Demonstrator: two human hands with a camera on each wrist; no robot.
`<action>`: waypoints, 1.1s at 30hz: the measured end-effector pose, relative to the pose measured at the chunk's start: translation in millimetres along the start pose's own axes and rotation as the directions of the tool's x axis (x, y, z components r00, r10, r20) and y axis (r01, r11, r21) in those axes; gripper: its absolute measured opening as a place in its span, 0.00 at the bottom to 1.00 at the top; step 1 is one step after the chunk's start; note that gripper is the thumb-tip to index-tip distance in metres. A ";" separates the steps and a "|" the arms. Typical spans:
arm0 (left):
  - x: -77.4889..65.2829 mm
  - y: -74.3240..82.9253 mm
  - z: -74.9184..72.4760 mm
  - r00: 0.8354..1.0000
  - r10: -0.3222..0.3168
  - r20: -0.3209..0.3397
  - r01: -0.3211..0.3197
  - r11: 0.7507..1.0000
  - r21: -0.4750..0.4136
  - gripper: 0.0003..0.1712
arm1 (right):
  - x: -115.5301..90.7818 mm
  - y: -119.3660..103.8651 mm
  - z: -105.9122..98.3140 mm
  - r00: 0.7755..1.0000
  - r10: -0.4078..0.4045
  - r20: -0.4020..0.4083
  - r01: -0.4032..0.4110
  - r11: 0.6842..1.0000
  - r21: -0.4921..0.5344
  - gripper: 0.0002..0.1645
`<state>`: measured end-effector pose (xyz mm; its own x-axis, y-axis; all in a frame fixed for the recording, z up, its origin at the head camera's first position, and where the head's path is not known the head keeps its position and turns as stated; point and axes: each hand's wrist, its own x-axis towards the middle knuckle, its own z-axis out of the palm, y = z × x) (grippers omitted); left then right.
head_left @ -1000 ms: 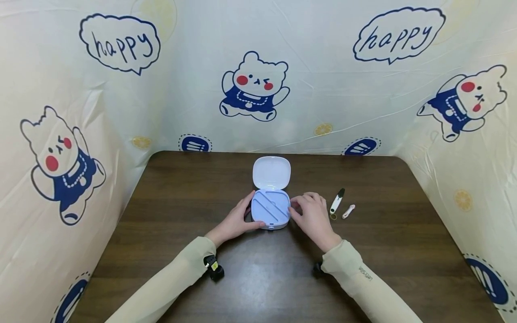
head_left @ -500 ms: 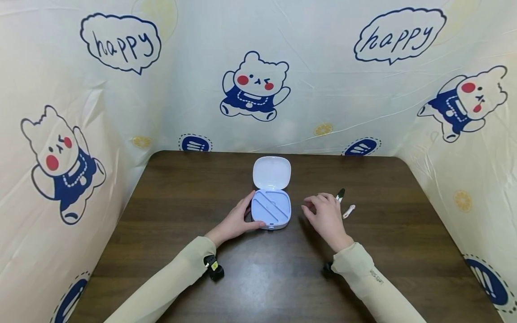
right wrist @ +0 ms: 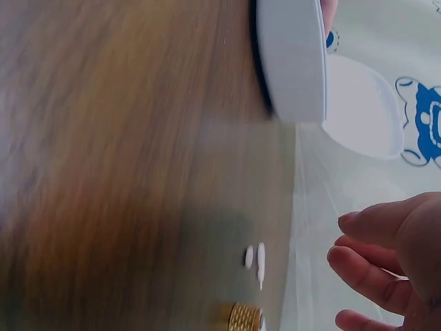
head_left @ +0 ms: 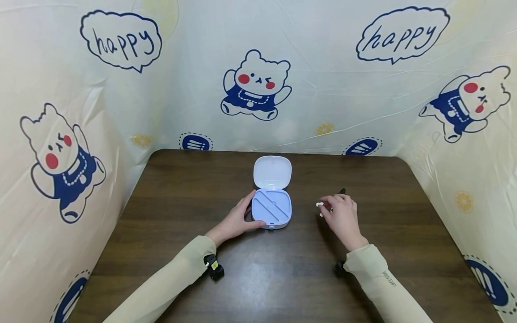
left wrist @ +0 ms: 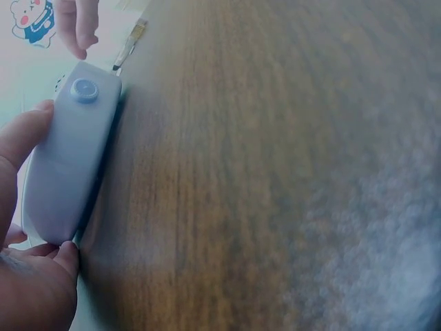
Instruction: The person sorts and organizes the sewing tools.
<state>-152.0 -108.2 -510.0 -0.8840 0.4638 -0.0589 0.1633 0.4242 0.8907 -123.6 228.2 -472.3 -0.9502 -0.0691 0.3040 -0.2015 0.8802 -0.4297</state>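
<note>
My left hand grips the near left side of a light blue box, thumb along its front and fingers on its left side. The lid stands open at the back, and two diagonal ridges cross the inside. A round button is on its front. My right hand is to the right of the box, over the table. In the right wrist view its fingers are loosely bent with nothing between them. Two small white pieces lie on the table close by; they show by the fingertips in the head view.
Behind the right hand the dark end of a slim object shows; the hand hides the rest. A gold ribbed piece is at the bottom of the right wrist view. The brown wooden table meets a printed curtain.
My right hand has moved right, away from the box, and now covers most of the slim dark-ended object. Two small white pieces have come into view at its fingertips. The left hand stays put.
</note>
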 end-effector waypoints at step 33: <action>-0.9 1.4 0.2 1.000 -0.008 0.001 0.008 1.000 0.005 0.63 | -14.2 75.9 -28.3 0.978 0.208 0.027 -0.206 0.978 -0.041 0.09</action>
<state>-150.8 -107.9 -508.8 -0.8847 0.4614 -0.0666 0.1582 0.4317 0.8880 -118.7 309.3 -485.2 -0.9774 0.1023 0.1849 0.0088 0.8940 -0.4479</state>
